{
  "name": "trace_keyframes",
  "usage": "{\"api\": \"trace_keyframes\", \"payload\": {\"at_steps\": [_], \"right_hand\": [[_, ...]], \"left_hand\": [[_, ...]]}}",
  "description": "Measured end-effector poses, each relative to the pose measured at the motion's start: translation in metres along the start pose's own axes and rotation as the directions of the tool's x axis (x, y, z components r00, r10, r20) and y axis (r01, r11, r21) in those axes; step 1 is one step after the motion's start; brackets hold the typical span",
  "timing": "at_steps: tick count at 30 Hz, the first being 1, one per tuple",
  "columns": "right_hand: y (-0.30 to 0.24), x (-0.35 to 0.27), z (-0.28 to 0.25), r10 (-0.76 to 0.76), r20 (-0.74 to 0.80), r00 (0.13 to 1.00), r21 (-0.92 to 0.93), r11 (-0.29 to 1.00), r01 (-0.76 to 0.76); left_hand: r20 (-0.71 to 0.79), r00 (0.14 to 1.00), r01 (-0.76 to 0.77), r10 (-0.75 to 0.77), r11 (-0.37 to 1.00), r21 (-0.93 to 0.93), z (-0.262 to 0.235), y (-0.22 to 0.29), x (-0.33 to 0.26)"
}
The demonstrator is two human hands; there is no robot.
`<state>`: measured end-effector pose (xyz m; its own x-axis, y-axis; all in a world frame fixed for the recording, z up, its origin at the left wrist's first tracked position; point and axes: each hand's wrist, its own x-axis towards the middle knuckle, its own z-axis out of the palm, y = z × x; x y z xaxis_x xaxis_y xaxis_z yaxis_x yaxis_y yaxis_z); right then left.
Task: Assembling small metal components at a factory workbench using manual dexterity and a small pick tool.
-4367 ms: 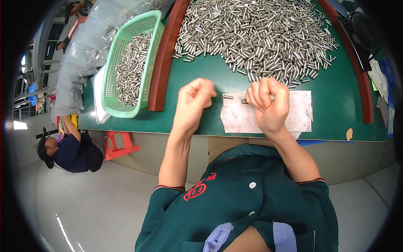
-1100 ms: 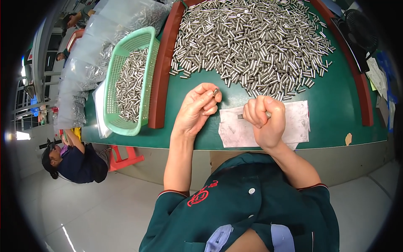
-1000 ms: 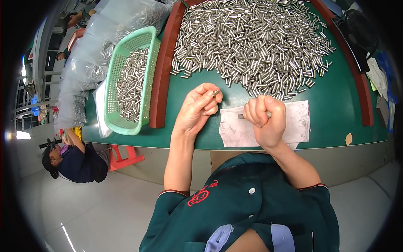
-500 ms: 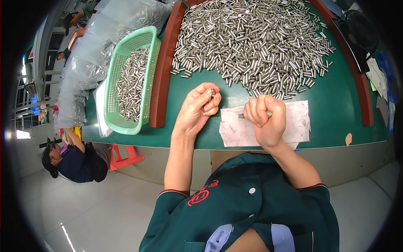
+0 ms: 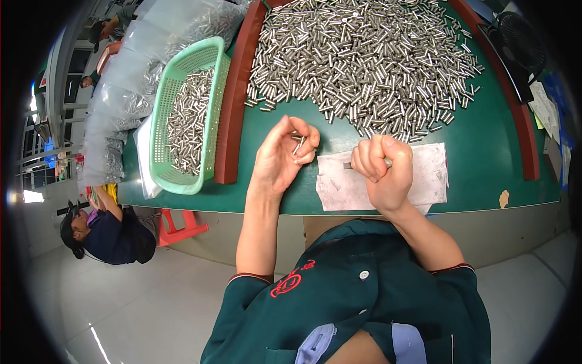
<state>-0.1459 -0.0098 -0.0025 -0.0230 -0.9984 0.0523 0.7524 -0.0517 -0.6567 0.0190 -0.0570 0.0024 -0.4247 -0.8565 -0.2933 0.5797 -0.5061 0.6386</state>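
In my left hand (image 5: 285, 155), curled fingers hold a short shiny metal pin (image 5: 298, 144); the thumb has lifted from the fingertips. My right hand (image 5: 385, 173) is a fist around a slim tool (image 5: 347, 165), whose flat metal tip pokes out on the left. Its other end shows by the thumb, and the fingers hide the rest. Under this fist lies a smudged whitish cloth or paper sheet (image 5: 339, 191). A wide heap of metal pins (image 5: 364, 67) spreads over the green table (image 5: 476, 158) beyond both hands.
Dark red rails (image 5: 233, 127) border the heap left and right. A pale green basket (image 5: 176, 185) of pins stands left, beside clear bags (image 5: 121, 103) of metal parts. A black fan (image 5: 521, 42) is at far right. Another person (image 5: 112, 233) sits by a red stool (image 5: 180, 229).
My left thumb has moved off the fingertips, and the pin has tipped from upright at the fingertips to lying slanted in the fingers. My right fist has stayed put.
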Motion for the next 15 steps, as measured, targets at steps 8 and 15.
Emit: {"api": "trace_keyframes", "payload": {"at_steps": [8,15], "right_hand": [[0.000,0.000,0.000,0.014,0.017,1.000,-0.049,0.999,-0.013],[0.000,0.000,0.000,0.009,0.015,1.000,-0.040,0.999,-0.009]], "left_hand": [[0.143,0.880,-0.133,0.453,-0.055,0.990,0.018,-0.007,0.022],[0.182,0.878,-0.122,0.443,-0.161,0.979,0.016,-0.009,0.024]]}}
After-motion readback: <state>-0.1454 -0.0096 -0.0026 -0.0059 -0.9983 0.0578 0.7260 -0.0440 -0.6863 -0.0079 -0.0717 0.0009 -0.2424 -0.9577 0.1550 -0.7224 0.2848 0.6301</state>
